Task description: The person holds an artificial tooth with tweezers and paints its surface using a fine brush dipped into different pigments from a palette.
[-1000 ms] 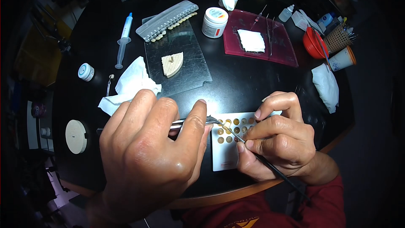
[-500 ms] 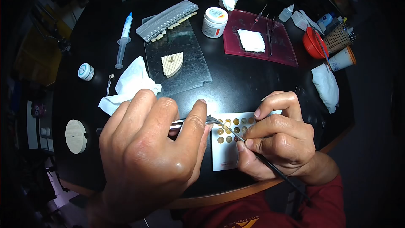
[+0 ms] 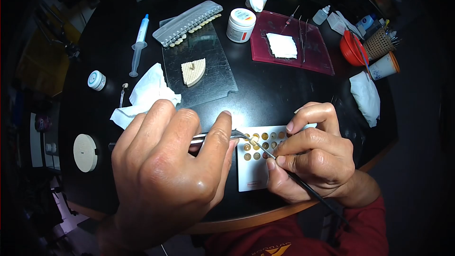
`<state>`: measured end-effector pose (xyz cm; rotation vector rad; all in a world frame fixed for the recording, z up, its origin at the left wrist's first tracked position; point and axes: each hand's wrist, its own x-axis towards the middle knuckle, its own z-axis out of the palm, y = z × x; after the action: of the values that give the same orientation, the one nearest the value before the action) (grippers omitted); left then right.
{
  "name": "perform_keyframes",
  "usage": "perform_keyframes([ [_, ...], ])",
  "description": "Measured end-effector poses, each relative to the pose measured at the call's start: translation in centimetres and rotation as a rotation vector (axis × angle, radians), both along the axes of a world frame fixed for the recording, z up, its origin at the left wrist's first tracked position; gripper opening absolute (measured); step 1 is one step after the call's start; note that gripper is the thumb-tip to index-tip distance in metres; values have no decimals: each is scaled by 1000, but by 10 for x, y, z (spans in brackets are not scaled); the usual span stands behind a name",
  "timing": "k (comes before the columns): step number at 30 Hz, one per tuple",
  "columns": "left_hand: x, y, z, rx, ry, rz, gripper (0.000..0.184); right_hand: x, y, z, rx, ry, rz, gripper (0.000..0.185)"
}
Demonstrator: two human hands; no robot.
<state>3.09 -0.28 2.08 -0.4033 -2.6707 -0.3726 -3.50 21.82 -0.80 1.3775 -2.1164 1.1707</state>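
My left hand [image 3: 173, 161] is closed round metal tweezers [image 3: 201, 137], whose tips reach right to a small cream-coloured piece [image 3: 254, 140]. In my right hand [image 3: 315, 159] is a thin brush-like tool with a dark handle [image 3: 310, 190], pinched between thumb and fingers. Its tip touches or nearly touches the small piece; which one I cannot tell. Both tips are over a white palette [image 3: 249, 175] with several round wells of yellow and brown material. My right hand covers the palette's right part.
Beyond my hands lie a glass slab [image 3: 213, 57] with a beige honeycomb block [image 3: 193, 72], crumpled tissue [image 3: 151, 90], a syringe [image 3: 139, 47] and a white jar [image 3: 241, 25]. A red slab [image 3: 317, 57] holds folded tissue and tweezers. A round beige disc [image 3: 85, 153] stands at left.
Both hands keep almost the same pose and place. The palette and the tool tips have shifted very slightly.
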Motion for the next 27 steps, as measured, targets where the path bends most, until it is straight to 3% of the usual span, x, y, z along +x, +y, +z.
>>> perform_keyframes([
  [27, 0, 0, 0, -5, 1, 1, 31, -1, 0, 0, -3, 0, -4, 23],
])
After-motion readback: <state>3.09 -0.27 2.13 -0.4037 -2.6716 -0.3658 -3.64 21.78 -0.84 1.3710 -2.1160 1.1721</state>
